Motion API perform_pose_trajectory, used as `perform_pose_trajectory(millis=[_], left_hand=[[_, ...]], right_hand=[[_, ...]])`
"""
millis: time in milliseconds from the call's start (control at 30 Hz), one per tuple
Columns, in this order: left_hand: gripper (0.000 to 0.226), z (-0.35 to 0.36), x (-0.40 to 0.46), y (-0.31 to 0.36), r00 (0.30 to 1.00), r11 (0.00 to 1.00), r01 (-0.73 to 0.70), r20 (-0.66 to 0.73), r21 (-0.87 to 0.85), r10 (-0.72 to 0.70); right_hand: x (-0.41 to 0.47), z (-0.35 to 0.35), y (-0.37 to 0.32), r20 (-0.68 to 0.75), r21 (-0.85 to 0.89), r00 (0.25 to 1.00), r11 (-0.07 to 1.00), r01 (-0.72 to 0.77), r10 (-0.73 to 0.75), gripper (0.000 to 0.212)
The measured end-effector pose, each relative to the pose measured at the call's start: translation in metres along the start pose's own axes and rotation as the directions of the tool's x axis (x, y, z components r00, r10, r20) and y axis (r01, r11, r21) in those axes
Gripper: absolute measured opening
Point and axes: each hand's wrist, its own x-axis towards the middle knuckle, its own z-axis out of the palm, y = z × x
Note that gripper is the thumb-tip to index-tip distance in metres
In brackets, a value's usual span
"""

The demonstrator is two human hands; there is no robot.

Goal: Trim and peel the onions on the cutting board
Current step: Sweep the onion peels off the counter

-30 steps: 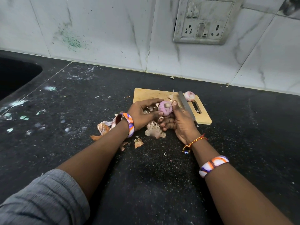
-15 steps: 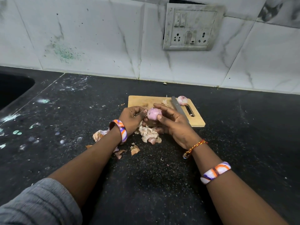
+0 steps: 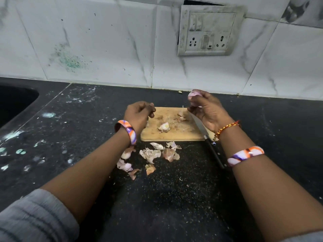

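Note:
My right hand [image 3: 208,110] is raised over the far right part of the wooden cutting board [image 3: 174,133], fingers closed around a peeled pink onion [image 3: 193,96]. My left hand [image 3: 138,114] hovers over the board's left edge with its fingers curled in; I see nothing in it. A knife [image 3: 202,130] lies on the board's right side, blade on the wood and black handle pointing toward me onto the counter. A loose piece of onion skin [image 3: 164,126] rests mid-board, and another scrap [image 3: 181,116] lies farther back.
Several peelings [image 3: 153,154] are scattered on the black counter [image 3: 166,198] just in front of the board. A dark sink [image 3: 14,103] sits at the far left. A tiled wall with a switch and socket plate [image 3: 208,32] rises behind the counter.
My hands have separated: the right lifted the onion up and to the right, the left pulled away to the left. The camera view moved closer to the board.

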Motion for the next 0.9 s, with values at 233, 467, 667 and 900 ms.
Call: perform_pose_trajectory(millis=[233,467,667,900], left_hand=[[0.047,0.028,0.020,-0.010,0.908,0.689,-0.315,0.420,0.653,0.017],[0.056,0.063,0.053,-0.018,0.787,0.559,-0.477,0.613,0.678,-0.073],[0.029,0.054,0.048,-0.019,0.697,0.750,-0.500,0.715,0.434,0.052],[0.030,0.003,0.018,-0.007,0.760,0.969,-0.160,0.650,0.186,0.001]], right_hand=[[0.029,0.018,0.005,-0.040,-0.527,0.987,0.842,0.111,-0.155,0.014],[0.046,0.000,-0.004,-0.133,-0.555,0.973,0.828,0.087,-0.191,0.011],[0.044,-0.017,0.002,-0.118,-0.685,0.969,0.725,0.078,-0.216,0.040],[0.035,0.009,0.024,0.170,-0.908,0.958,0.340,0.243,-0.230,0.042]])
